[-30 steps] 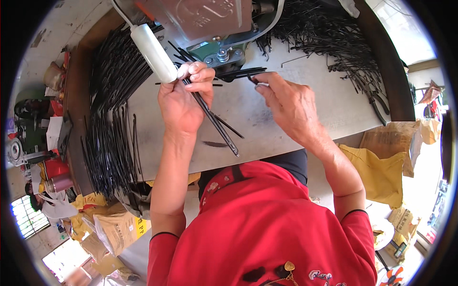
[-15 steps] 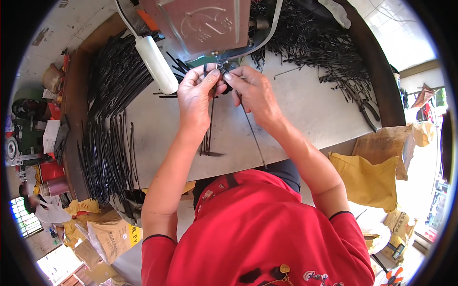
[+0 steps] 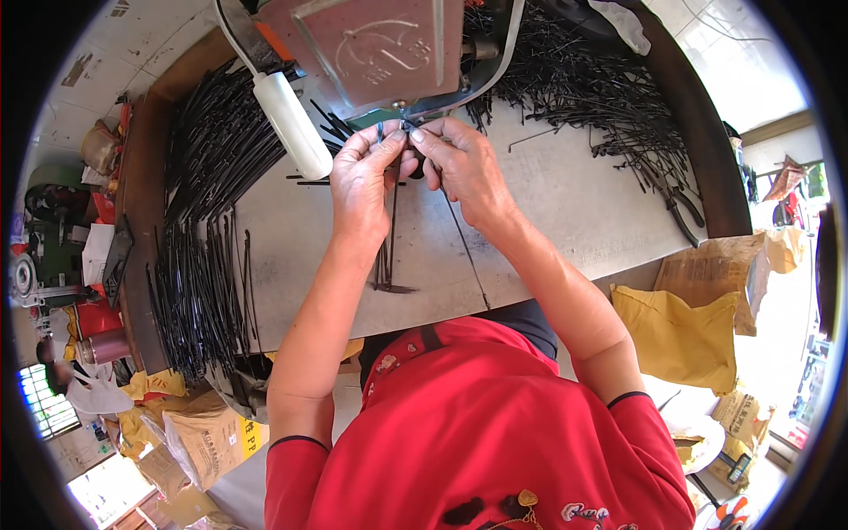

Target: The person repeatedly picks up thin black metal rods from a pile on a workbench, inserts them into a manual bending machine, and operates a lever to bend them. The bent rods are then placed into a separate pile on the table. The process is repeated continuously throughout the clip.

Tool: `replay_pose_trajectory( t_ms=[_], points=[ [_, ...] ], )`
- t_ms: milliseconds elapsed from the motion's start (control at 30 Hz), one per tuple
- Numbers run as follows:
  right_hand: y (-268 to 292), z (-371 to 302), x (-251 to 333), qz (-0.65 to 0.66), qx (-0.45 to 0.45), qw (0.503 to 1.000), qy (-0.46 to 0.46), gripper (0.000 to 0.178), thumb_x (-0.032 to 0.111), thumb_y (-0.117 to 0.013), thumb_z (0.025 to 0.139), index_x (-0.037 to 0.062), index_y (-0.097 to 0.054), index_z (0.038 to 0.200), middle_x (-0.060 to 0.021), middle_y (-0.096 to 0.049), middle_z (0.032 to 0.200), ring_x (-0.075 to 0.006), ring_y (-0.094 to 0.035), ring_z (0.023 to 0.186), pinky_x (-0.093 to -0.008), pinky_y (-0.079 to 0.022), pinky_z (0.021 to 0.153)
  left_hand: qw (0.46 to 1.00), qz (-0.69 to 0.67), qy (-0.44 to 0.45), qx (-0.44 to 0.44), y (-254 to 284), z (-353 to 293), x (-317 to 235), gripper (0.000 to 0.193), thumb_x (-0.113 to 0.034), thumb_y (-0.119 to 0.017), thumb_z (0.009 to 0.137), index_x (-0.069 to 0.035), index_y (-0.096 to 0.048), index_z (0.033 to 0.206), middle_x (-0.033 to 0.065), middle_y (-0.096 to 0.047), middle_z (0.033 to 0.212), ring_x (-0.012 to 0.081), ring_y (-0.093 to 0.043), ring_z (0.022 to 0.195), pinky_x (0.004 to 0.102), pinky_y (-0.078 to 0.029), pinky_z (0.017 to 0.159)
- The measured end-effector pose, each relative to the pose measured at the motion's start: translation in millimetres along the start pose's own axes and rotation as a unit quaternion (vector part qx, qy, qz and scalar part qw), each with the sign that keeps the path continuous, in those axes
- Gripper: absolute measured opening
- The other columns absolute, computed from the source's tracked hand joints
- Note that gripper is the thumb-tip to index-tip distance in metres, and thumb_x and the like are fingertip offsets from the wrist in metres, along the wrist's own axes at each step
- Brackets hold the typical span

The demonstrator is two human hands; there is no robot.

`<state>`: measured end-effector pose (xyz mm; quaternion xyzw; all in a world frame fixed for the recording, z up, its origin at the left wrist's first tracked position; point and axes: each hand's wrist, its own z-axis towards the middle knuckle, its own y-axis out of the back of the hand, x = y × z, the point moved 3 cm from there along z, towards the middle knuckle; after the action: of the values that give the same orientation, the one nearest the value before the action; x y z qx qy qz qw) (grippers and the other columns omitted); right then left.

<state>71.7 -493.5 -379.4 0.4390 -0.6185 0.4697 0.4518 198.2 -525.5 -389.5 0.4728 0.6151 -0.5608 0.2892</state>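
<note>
Grey metal tabletop (image 3: 565, 212) spans the scene, with the reddish machine (image 3: 371, 53) over its far middle and a heap of black rods (image 3: 199, 300) at left. Compared with one second ago, your left hand (image 3: 362, 177) and right hand (image 3: 473, 168) have closed together just below the machine, suggesting fine work there. Your left fingertips pinch dark rods (image 3: 392, 234) hanging toward the near edge; your right appear to pinch one thin rod (image 3: 465, 246) slanting near-right, its far end hidden.

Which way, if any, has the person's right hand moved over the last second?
Yes: judged against the pliers lying on the bench, the right hand has moved left, away from them, and closer to the left hand.
</note>
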Motion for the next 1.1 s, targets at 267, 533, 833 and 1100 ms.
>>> replay_pose_trajectory(
  t_ms=[267, 533, 833, 1100],
  points=[
    [0.4, 0.5, -0.7, 0.028, 0.011, 1.0, -0.002, 0.018, 0.016, -0.056, 0.092, -0.0021, -0.06, 0.09, -0.0045, -0.061, 0.067, -0.0063, -0.047, 0.049, -0.0216, -0.033, 0.038, 1.0, 0.013, 0.018, 0.006, 1.6, 2.5, -2.5, 0.017, -0.007, -0.065, 0.087, -0.001, -0.061, 0.102, 0.0027, -0.064, 0.083, 0.0091, -0.061, 0.066, 0.0204, -0.051, 0.061],
    [2.1, 0.8, -0.5, 0.033, 0.022, 0.999, -0.001, 0.018, 0.016, -0.057, 0.092, -0.0019, -0.062, 0.091, -0.0045, -0.063, 0.069, -0.0053, -0.046, 0.05, -0.0206, -0.032, 0.039, 1.0, 0.006, 0.022, -0.001, -0.9, 1.4, -6.0, 0.016, -0.005, -0.065, 0.087, -0.001, -0.06, 0.102, 0.0032, -0.064, 0.083, 0.0099, -0.061, 0.067, 0.0217, -0.052, 0.061],
    [4.7, 5.5, 0.1, 0.064, 0.037, 0.997, -0.018, 0.018, 0.017, -0.06, 0.09, -0.0012, -0.062, 0.09, -0.0043, -0.061, 0.065, -0.0063, -0.047, 0.048, -0.0204, -0.03, 0.038, 0.999, 0.003, 0.04, 0.009, -0.7, 5.8, -7.7, 0.012, -0.004, -0.064, 0.086, -0.001, -0.061, 0.097, 0.0043, -0.064, 0.082, 0.0107, -0.062, 0.066, 0.0227, -0.054, 0.061],
    [6.0, 13.5, 1.7, -0.048, 0.045, 0.998, -0.017, 0.022, 0.021, -0.061, 0.089, -0.0007, -0.062, 0.089, -0.0041, -0.058, 0.061, -0.0075, -0.048, 0.045, -0.0218, -0.03, 0.037, 0.998, -0.015, 0.054, -0.005, -3.7, 6.7, -6.1, 0.01, -0.005, -0.063, 0.086, 0.0, -0.058, 0.094, 0.0055, -0.062, 0.076, 0.0119, -0.059, 0.06, 0.0223, -0.049, 0.055]
  ],
)
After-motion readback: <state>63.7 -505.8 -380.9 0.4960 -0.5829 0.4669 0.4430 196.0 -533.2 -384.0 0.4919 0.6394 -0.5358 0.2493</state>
